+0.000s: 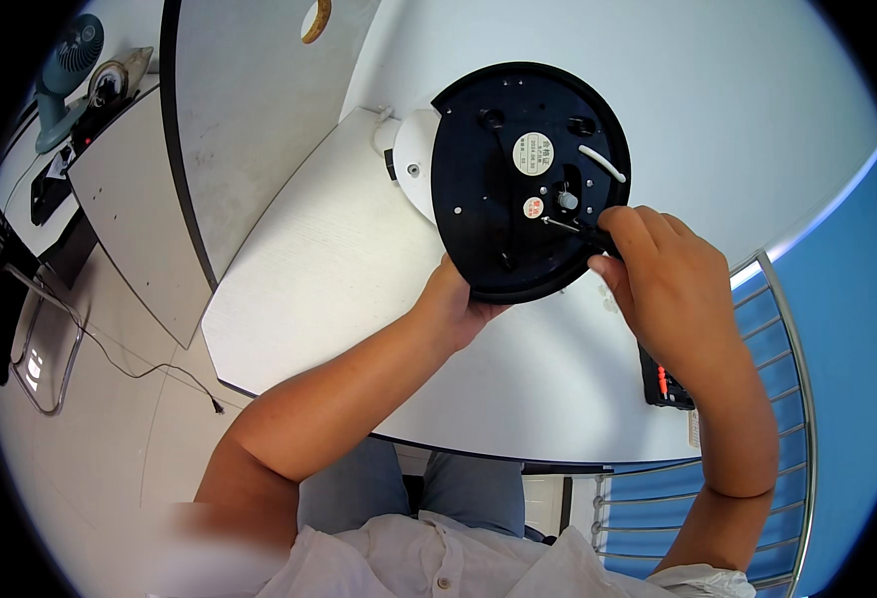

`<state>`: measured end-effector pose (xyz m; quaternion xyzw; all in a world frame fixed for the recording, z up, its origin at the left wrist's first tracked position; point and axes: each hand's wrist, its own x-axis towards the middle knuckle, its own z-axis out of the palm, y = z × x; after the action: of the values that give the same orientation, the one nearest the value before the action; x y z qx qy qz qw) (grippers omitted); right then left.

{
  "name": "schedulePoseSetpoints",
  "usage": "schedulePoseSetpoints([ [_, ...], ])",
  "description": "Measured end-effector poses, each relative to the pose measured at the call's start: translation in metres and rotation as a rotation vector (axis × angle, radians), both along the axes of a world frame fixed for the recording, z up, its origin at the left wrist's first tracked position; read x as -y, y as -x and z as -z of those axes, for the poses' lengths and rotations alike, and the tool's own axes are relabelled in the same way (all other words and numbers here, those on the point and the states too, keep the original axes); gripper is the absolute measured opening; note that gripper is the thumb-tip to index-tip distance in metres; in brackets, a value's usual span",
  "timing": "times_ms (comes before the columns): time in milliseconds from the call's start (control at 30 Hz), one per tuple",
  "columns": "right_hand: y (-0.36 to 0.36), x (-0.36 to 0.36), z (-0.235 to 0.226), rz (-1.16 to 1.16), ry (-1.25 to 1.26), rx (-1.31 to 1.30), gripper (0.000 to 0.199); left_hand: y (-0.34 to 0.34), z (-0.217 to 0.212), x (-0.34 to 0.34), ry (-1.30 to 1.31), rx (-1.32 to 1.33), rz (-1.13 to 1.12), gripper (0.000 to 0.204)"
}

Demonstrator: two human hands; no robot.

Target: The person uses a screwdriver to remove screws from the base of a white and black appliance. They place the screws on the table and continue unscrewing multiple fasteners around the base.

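Head view: left hand (453, 304) fingers clamped under black round base (528, 179), right hand (658, 269) fingers pinched on screwdriver (573, 227); rigid, likely light plastic, best gripped at rim.

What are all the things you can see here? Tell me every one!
Round base plate: one, black, tilted up over the table, with two round stickers and a short white wire on it.
White appliance body: one, behind the black plate.
Screwdriver: one, dark handle and thin metal shaft, tip on the plate.
Table: one, white, under the hands.
Small dark case: one, black with red bits, on the table by the right wrist.
Tape roll: one, yellowish, top edge.
Desk fan: one, teal, far left.
Cable: one, dark, on the floor.
Metal rack: one, silver, lower right.
Left hand: holds the plate's lower edge.
Right hand: grips the screwdriver.
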<state>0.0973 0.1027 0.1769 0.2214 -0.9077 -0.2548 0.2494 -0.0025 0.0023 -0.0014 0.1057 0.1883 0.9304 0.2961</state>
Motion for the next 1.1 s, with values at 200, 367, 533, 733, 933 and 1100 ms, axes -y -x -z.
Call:
schedulePoseSetpoints([
  [200,-0.001,-0.008,0.001,0.114,-0.05,-0.052,0.027,0.002,0.003,-0.002,0.052,0.056,0.007,0.049],
  [367,-0.003,-0.004,0.001,0.102,-0.06,-0.068,0.022,0.002,0.003,-0.002,0.043,0.048,0.004,0.047],
  [533,-0.004,-0.001,0.004,0.3,-0.067,-0.07,0.022,0.0,-0.001,0.0,0.036,0.031,0.006,0.044],
  [733,-0.003,0.003,0.006,-0.035,0.002,-0.106,0.016,-0.001,0.001,0.0,0.025,-0.001,-0.007,0.043],
  [933,-0.003,0.002,0.011,-0.075,0.112,-0.017,0.023,-0.001,-0.001,0.003,0.025,0.0,-0.008,0.045],
  [1100,-0.007,-0.004,0.01,0.152,0.237,0.037,0.025,0.001,0.002,0.0,0.017,0.008,-0.001,0.047],
])
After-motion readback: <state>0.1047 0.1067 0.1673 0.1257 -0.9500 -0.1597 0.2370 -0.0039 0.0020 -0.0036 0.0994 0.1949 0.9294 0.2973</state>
